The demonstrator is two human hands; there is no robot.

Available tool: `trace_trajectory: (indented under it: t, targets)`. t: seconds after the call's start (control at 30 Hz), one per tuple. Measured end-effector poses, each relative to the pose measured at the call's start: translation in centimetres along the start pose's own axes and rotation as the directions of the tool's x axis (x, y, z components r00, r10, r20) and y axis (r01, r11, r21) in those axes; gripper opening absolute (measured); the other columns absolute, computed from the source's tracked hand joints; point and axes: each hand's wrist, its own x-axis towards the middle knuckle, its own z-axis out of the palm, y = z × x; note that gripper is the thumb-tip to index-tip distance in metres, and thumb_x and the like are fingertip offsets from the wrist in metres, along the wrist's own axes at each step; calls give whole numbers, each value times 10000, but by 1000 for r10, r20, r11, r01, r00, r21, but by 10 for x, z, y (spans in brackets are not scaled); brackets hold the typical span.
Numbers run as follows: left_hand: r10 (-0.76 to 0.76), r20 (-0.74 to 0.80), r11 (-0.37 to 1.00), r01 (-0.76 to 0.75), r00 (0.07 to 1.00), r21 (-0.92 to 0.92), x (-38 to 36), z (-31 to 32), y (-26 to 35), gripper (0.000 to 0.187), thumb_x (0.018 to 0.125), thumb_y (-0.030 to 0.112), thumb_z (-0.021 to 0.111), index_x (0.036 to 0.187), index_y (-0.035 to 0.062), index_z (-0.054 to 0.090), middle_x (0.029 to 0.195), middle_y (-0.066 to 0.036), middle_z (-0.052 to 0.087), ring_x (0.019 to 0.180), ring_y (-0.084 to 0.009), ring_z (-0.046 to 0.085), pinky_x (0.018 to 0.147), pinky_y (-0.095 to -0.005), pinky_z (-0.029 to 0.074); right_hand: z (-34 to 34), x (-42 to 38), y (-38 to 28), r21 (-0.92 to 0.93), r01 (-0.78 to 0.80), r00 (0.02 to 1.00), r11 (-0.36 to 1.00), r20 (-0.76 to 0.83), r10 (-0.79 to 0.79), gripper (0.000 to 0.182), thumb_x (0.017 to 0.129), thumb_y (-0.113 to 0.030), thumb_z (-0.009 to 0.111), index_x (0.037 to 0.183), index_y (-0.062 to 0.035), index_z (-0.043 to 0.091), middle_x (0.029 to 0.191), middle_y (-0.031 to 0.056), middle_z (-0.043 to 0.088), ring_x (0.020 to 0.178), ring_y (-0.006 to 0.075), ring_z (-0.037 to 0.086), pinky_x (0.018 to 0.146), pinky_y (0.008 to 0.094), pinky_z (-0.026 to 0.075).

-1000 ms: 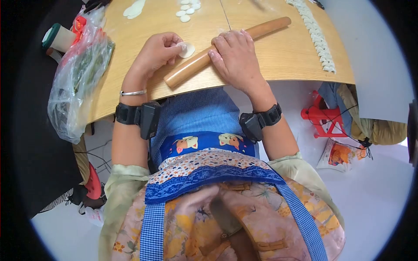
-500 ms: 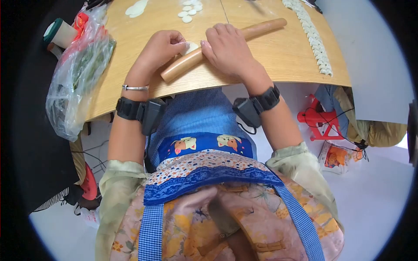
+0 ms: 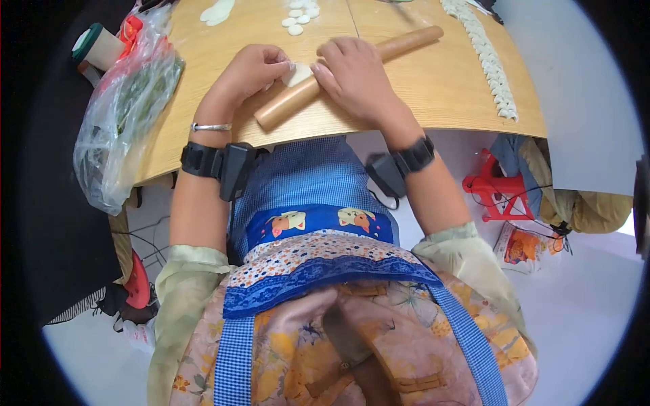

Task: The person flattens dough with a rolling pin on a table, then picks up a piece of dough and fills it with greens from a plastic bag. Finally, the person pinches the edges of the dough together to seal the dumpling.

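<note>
- Left hand: fingers pinching left edge of a thin dough round, on the desk between both hands.
- Right hand: laid over slanted rolling pin; can't tell if fingers grip.
- Far: small dough discs.
- Right: dumpling row.
- Left: plastic bag, greens inside.

Clock hub: right hand, 12 away from the body
Pin: bars 8 to 2
9: left hand, wrapper plugging its gap to the pin; bag farther out
10–11: passage between sheet and rounds
3: bare table, then dumplings in the way
</note>
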Motion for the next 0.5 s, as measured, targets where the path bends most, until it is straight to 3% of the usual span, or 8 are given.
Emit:
trace_trajectory:
  t: [0.1,0.27,0.33,0.43,0.5]
  targets:
    - [3,-21,1000,-4,1000,-27,-12,5,5,163,900,198,668,886,36,680,705,52,563,590,-30,455,513,-209,353,-11,-34,-1,-33,34,998,999,-60,-35,348,936,-361,550,1089,-53,605,1204,134,579,1192,321,503,1118,510,296]
    - [75,-46,997,-74,996,22,-14,13,2,154,917,208,665,875,60,651,730,78,536,624,-11,435,530,-190,324,-13,-45,-3,-63,-18,998,998,-59,14,376,944,-363,544,1146,-52,601,1222,143,576,1246,322,480,1141,515,273]
    - [168,-125,985,-172,978,-22,-9,17,-2,166,905,209,680,858,57,635,763,71,558,664,-16,457,564,-192,350,-13,-44,-4,-73,-22,998,997,-67,17,382,947,-364,541,1159,-51,599,1226,140,576,1251,320,478,1144,516,270]
    - [94,-153,994,-101,984,-37,-8,20,0,161,892,196,692,893,39,654,788,54,585,698,-33,483,612,-207,389,-14,-44,-5,-92,-34,999,995,-37,31,390,953,-364,536,1177,-52,599,1246,140,575,1267,316,474,1149,513,266]
    - [136,-139,991,-132,981,39,-6,22,1,166,888,193,695,918,33,664,796,46,594,703,-40,496,621,-215,402,-14,-44,-5,-103,-39,999,994,-32,36,387,952,-363,537,1177,-55,604,1249,140,577,1267,313,477,1150,513,269]
